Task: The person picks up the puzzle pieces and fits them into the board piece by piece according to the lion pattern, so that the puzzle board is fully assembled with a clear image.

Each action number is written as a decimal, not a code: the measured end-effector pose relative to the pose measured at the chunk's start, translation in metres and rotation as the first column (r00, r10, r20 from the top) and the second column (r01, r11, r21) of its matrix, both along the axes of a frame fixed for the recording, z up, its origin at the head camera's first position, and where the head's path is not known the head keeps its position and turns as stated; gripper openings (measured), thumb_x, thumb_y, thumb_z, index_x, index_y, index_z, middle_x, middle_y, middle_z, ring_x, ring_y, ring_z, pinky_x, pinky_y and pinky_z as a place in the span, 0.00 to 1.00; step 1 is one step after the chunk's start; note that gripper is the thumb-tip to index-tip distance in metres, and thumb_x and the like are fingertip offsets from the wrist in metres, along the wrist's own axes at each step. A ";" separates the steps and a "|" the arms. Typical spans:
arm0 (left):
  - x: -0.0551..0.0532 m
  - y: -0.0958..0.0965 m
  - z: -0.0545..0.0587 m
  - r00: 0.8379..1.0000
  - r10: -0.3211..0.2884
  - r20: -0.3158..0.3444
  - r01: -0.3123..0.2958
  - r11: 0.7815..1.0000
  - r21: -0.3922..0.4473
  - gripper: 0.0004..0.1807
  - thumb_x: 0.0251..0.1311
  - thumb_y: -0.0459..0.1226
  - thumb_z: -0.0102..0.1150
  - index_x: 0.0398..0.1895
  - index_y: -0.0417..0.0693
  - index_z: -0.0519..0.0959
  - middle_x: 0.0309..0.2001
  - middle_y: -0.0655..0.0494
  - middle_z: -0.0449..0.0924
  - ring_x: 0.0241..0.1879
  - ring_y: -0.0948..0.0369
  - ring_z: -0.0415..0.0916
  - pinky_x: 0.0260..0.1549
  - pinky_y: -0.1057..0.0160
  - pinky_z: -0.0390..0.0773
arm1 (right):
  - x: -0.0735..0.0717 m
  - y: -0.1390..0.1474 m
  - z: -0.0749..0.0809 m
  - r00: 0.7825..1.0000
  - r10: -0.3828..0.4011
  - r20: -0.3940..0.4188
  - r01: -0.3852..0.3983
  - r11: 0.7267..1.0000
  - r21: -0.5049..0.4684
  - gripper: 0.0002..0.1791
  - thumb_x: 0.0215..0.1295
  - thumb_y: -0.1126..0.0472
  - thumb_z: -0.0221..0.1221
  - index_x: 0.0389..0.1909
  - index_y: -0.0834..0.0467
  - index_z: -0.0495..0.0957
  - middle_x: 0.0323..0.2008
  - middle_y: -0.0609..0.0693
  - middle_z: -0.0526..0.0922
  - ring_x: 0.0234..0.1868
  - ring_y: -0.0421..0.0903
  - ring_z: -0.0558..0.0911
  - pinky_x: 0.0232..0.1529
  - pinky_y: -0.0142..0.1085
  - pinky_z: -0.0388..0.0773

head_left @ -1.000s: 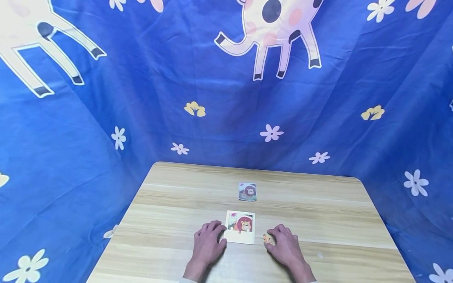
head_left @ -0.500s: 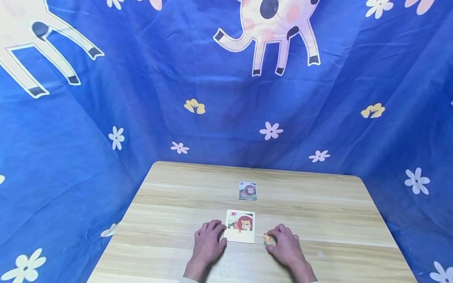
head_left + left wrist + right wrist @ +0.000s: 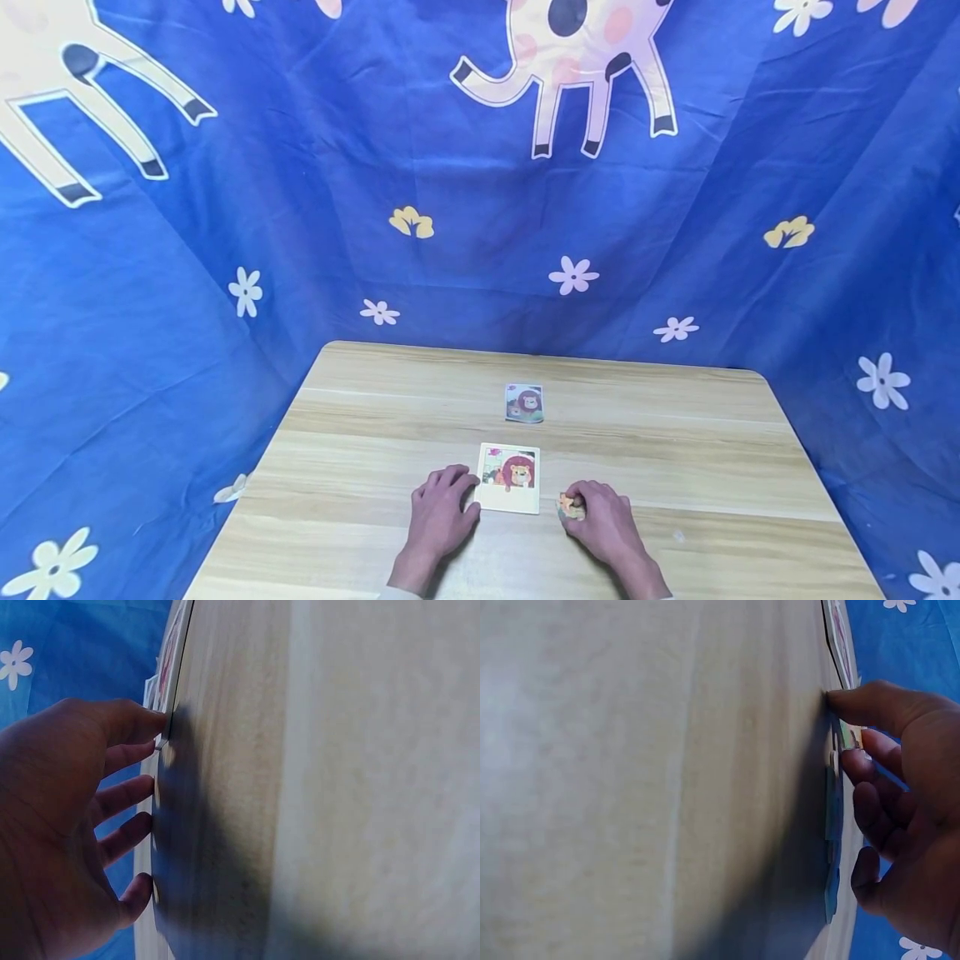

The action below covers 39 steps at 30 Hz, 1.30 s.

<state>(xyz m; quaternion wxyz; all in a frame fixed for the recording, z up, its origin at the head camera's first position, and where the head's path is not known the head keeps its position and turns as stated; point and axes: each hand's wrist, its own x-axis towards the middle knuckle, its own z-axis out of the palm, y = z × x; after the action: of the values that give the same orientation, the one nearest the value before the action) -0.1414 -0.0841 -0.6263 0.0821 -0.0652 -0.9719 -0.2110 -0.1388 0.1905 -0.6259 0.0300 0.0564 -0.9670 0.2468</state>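
Note:
A cream puzzle board (image 3: 508, 500) lies flat on the table, its upper window partly filled with lion-picture pieces (image 3: 519, 472). My left hand (image 3: 444, 510) holds the board by its near left corner, thumb at the near edge and index finger on the left side. To the right of the board, my right hand (image 3: 603, 518) pinches a small jigsaw piece (image 3: 566, 502), orange and yellow, between thumb and index finger. Beneath its fingers, more flat jigsaw pieces (image 3: 832, 802) lie on the table in the right wrist view, partly hidden by the hand in the head view.
A small picture card (image 3: 524, 403) with a lion lies behind the board. The pale wooden table (image 3: 675, 433) has rounded far corners, and a blue patterned cloth (image 3: 465, 267) hangs around its back and sides.
The jigsaw piece in my right fingers has shifted and turned slightly, with other pieces showing below it. My left hand and the board keep their place. The head view tilts slightly.

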 end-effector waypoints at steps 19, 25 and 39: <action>-0.001 -0.001 -0.001 1.000 -0.005 -0.002 0.005 1.000 0.004 0.18 0.50 0.47 0.64 0.47 0.61 0.81 0.56 0.60 0.77 0.56 0.53 0.71 0.51 0.41 0.70 | -0.007 -0.006 0.005 1.000 0.024 -0.006 -0.025 0.986 -0.166 0.20 0.40 0.61 0.73 0.38 0.47 0.82 0.28 0.32 0.81 0.29 0.31 0.73 0.33 0.27 0.69; 0.001 -0.001 0.000 1.000 -0.016 -0.004 0.016 1.000 -0.017 0.19 0.49 0.47 0.64 0.48 0.61 0.81 0.56 0.59 0.77 0.55 0.53 0.72 0.50 0.41 0.71 | -0.012 -0.019 0.009 0.998 0.060 0.007 -0.056 0.971 -0.233 0.20 0.41 0.61 0.73 0.39 0.47 0.81 0.30 0.35 0.80 0.29 0.33 0.74 0.31 0.26 0.69; 0.003 -0.001 0.001 0.999 -0.022 -0.033 0.021 1.000 -0.019 0.19 0.48 0.44 0.63 0.46 0.61 0.82 0.55 0.60 0.78 0.54 0.53 0.73 0.48 0.43 0.72 | -0.019 -0.054 0.009 0.991 0.127 0.038 -0.111 0.950 -0.290 0.19 0.43 0.60 0.73 0.39 0.50 0.80 0.31 0.38 0.77 0.29 0.32 0.71 0.30 0.25 0.70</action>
<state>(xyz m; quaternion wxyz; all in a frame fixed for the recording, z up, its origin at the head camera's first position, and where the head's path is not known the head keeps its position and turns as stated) -0.1383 -0.0855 -0.6249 0.0952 -0.0797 -0.9716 -0.2016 -0.1582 0.1364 -0.6169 -0.0042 0.1028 -0.9161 0.3875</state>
